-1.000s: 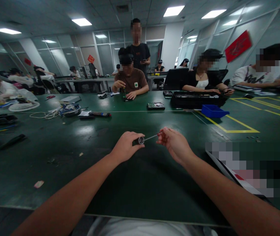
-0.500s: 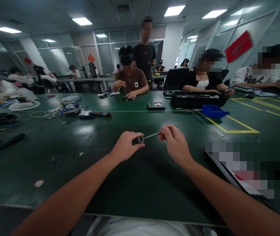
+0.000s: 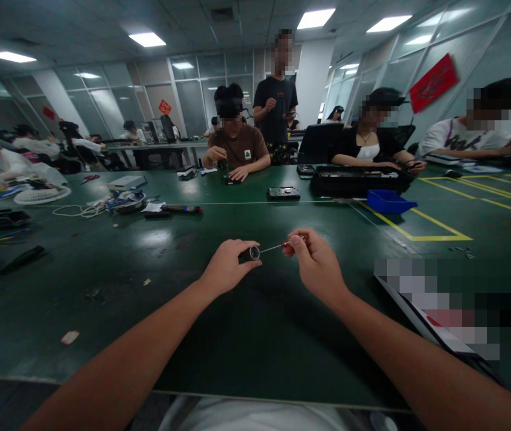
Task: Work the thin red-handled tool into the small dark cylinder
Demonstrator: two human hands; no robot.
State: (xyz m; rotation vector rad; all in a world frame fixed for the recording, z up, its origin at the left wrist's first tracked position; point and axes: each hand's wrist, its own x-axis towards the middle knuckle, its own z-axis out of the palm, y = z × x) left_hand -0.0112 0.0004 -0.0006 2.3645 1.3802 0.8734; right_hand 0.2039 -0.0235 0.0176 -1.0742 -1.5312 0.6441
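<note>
Screwdriver (image 3: 283, 244) at hollow cylinder (image 3: 252, 254) — blue bin (image 3: 389, 206), contents hidden

A red-handled screwdriver (image 3: 285, 244) slants toward a dark cylinder (image 3: 252, 253) with a silvery rim.

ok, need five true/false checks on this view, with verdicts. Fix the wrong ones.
1. The left hand's grip holds a dark short cylinder with a silvery end ring. True.
2. The right hand's grip is empty. False: it holds a slim tool with a red handle and thin pale shaft.
3. That tool points away from the cylinder. False: its shaft points toward it; whether they touch is unclear.
4. The blue open-topped bin is left of both hands in the picture. False: it is to their right, farther off.
5. A flat rectangular silver-and-dark device lies on the dark green tabletop beyond the hands. True.
</note>
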